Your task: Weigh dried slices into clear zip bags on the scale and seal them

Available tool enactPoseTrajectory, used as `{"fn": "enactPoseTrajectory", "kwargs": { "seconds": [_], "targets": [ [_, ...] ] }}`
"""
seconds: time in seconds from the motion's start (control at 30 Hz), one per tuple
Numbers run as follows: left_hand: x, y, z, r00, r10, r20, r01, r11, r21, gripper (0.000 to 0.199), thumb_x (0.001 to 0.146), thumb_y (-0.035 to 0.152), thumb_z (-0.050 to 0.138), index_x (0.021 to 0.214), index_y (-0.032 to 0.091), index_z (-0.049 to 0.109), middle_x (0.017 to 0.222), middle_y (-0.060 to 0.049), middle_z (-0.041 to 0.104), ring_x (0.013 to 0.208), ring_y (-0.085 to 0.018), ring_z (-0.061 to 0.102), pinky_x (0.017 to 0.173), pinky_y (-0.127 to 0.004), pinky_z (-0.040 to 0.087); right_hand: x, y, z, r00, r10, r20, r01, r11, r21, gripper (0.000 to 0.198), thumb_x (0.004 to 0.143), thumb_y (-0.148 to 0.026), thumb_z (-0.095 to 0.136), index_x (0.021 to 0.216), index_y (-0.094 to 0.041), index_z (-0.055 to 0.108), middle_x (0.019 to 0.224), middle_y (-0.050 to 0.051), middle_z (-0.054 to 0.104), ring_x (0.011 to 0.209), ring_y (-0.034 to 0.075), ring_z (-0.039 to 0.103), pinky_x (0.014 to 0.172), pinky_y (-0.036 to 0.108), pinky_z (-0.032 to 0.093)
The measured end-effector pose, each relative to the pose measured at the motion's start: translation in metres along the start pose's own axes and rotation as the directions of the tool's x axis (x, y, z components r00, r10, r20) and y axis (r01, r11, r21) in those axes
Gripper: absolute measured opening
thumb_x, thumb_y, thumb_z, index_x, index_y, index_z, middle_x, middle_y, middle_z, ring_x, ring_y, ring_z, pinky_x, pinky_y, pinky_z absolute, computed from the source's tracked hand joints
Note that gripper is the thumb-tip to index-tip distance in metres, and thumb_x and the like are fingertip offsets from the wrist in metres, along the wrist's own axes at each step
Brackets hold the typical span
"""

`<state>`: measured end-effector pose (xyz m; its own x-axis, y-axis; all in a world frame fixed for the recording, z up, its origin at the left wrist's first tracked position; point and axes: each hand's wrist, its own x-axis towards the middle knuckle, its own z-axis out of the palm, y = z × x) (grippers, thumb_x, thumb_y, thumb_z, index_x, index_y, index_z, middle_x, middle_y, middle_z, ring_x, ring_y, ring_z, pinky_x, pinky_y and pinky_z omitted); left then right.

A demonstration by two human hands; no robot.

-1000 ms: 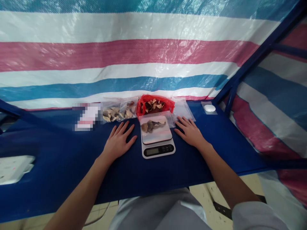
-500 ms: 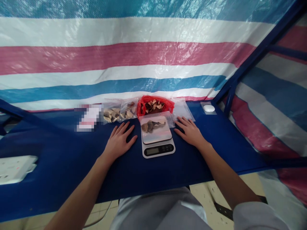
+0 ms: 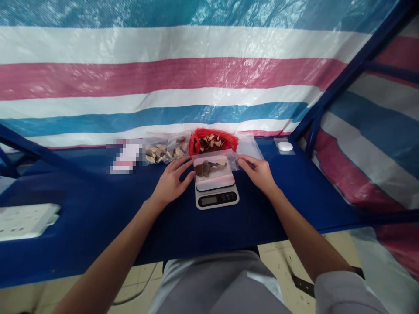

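Note:
A white digital kitchen scale (image 3: 217, 201) stands on the blue table in front of me. On its platform lies a clear zip bag (image 3: 214, 168) with dried brown and pale slices inside. My left hand (image 3: 170, 183) is at the bag's left edge, thumb and fingers apart, fingertips near the platform. My right hand (image 3: 259, 173) pinches the bag's right edge between thumb and forefinger. Just behind the scale sits an open red plastic bag (image 3: 234, 141) filled with similar slices. Two more clear bags of slices (image 3: 156, 153) lie to its left.
Flat clear bags (image 3: 250, 146) lie right of the red bag. A white rounded object on a small clear bag (image 3: 284, 147) is farther right. A blurred-out packet (image 3: 127, 157) lies left, a white power strip (image 3: 28, 221) at the left edge. A striped tarp (image 3: 170, 78) hangs behind the table.
Both hands have moved inward from lying flat beside the scale to the sides of the bag on it. My right fingers have closed on the bag's edge.

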<state>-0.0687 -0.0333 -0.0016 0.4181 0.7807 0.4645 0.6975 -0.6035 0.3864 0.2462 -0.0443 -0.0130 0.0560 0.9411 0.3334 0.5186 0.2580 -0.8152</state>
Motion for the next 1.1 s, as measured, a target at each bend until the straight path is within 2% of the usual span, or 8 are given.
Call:
{"fn": "enactPoseTrajectory", "kwargs": {
  "seconds": [0.1, 0.2, 0.37, 0.6, 0.73, 0.87, 1.0, 1.1],
  "targets": [
    [0.005, 0.006, 0.004, 1.000, 0.020, 0.016, -0.019, 0.997, -0.070, 0.045, 0.099, 0.044, 0.049, 0.134, 0.018, 0.063, 0.141, -0.013, 0.061, 0.132, -0.026, 0.056, 0.116, -0.046, 0.044, 0.004, -0.003, 0.009, 0.995, 0.095, -0.036, -0.087, 0.978, 0.189, 0.038, 0.080, -0.050, 0.073, 0.106, -0.022, 0.079, 0.103, 0.004, 0.080, 0.098, 0.027, 0.075, 0.096, 0.042, 0.059],
    [0.007, 0.009, 0.008, 0.999, 0.035, 0.038, -0.032, 0.995, -0.095, 0.045, 0.099, 0.044, 0.049, 0.134, 0.018, 0.063, 0.143, -0.013, 0.060, 0.131, -0.026, 0.057, 0.115, -0.045, 0.044, 0.008, -0.004, 0.013, 0.990, 0.144, -0.011, -0.134, 0.948, 0.289, 0.038, 0.074, -0.047, 0.080, 0.100, -0.021, 0.080, 0.098, 0.005, 0.080, 0.092, 0.026, 0.076, 0.093, 0.043, 0.060],
    [0.006, 0.009, 0.011, 0.999, 0.029, 0.041, -0.025, 0.995, -0.094, 0.045, 0.100, 0.043, 0.048, 0.135, 0.020, 0.062, 0.143, -0.012, 0.060, 0.130, -0.026, 0.058, 0.115, -0.045, 0.045, 0.010, -0.004, 0.013, 0.977, 0.206, 0.053, -0.210, 0.897, 0.388, 0.041, 0.066, -0.046, 0.085, 0.096, -0.019, 0.080, 0.092, 0.005, 0.080, 0.082, 0.024, 0.075, 0.079, 0.041, 0.066],
    [0.007, 0.008, 0.013, 0.998, 0.018, 0.052, -0.012, 0.992, -0.125, 0.045, 0.099, 0.044, 0.049, 0.133, 0.018, 0.064, 0.141, -0.013, 0.061, 0.130, -0.026, 0.059, 0.114, -0.045, 0.045, 0.008, -0.003, 0.012, 0.971, 0.219, 0.097, -0.239, 0.872, 0.428, 0.043, 0.060, -0.047, 0.088, 0.091, -0.018, 0.079, 0.085, 0.004, 0.078, 0.077, 0.022, 0.073, 0.076, 0.041, 0.066],
    [0.013, 0.011, 0.012, 0.999, 0.013, 0.047, -0.005, 0.984, -0.178, 0.044, 0.098, 0.043, 0.050, 0.129, 0.017, 0.066, 0.139, -0.013, 0.063, 0.127, -0.026, 0.060, 0.114, -0.044, 0.045, 0.009, -0.005, 0.009, 0.980, 0.174, 0.099, -0.200, 0.893, 0.404, 0.043, 0.062, -0.050, 0.086, 0.091, -0.018, 0.079, 0.087, 0.005, 0.078, 0.077, 0.023, 0.073, 0.076, 0.042, 0.065],
    [0.029, 0.015, 0.013, 1.000, 0.021, 0.021, -0.015, 0.973, -0.232, 0.042, 0.097, 0.043, 0.052, 0.126, 0.017, 0.068, 0.133, -0.013, 0.066, 0.124, -0.027, 0.063, 0.113, -0.045, 0.046, 0.014, -0.014, 0.006, 0.987, 0.116, 0.112, -0.151, 0.910, 0.386, 0.040, 0.064, -0.049, 0.085, 0.090, -0.019, 0.080, 0.091, 0.005, 0.079, 0.077, 0.021, 0.073, 0.073, 0.037, 0.064],
    [0.052, 0.021, 0.016, 0.999, 0.039, -0.002, -0.037, 0.957, -0.287, 0.042, 0.094, 0.042, 0.055, 0.124, 0.016, 0.069, 0.130, -0.014, 0.068, 0.124, -0.028, 0.062, 0.112, -0.044, 0.045, 0.021, -0.028, 0.001, 0.995, -0.022, 0.095, -0.010, 0.944, 0.330, 0.029, 0.072, -0.042, 0.082, 0.091, -0.020, 0.080, 0.097, 0.005, 0.080, 0.086, 0.021, 0.075, 0.085, 0.036, 0.062],
    [0.068, 0.029, 0.018, 0.999, -0.030, 0.030, 0.038, 0.934, -0.354, 0.043, 0.093, 0.043, 0.056, 0.126, 0.018, 0.069, 0.127, -0.011, 0.071, 0.117, -0.027, 0.066, 0.108, -0.040, 0.047, 0.027, -0.041, -0.005, 0.985, -0.127, 0.120, 0.091, 0.959, 0.269, 0.022, 0.079, -0.036, 0.077, 0.095, -0.022, 0.081, 0.099, 0.003, 0.080, 0.091, 0.021, 0.075, 0.088, 0.035, 0.060]
  ]
}}
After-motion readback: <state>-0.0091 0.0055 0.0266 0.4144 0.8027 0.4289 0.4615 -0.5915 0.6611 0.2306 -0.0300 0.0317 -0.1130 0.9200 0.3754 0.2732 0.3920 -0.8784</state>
